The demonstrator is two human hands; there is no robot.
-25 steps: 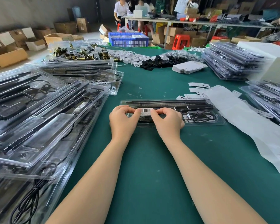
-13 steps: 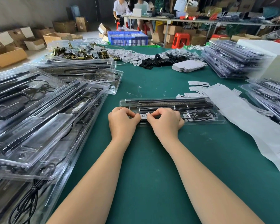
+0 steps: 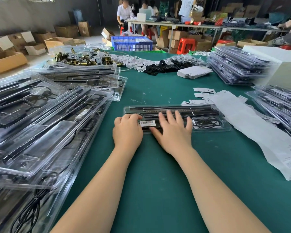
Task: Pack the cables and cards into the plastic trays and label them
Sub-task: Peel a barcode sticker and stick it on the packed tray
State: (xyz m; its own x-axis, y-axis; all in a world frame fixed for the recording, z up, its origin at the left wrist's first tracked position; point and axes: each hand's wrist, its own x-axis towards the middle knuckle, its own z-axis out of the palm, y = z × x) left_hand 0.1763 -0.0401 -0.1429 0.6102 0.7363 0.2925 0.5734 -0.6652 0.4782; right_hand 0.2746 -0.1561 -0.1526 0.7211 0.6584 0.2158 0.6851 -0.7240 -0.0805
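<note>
A closed clear plastic tray [image 3: 208, 127] with black bars and a coiled black cable lies flat on the green table in front of me. A white barcode label [image 3: 147, 123] is stuck on its lid near the left end. My left hand [image 3: 127, 131] rests on the tray's left end with fingers curled, their tips beside the label. My right hand [image 3: 172, 130] lies over the tray just right of the label, fingers spread and straight, slightly blurred.
Piles of filled clear trays [image 3: 40, 125] crowd the left side. More stacked trays [image 3: 235, 68] sit at the back right and right edge. A long white label backing sheet [image 3: 259, 132] lies to the right. Loose cards [image 3: 194, 72], black parts and metal pieces lie at the back.
Both hands pinched the label at its ends and pressed it onto the lid. Now the label lies flat, and my right hand has opened and moved right across the tray.
</note>
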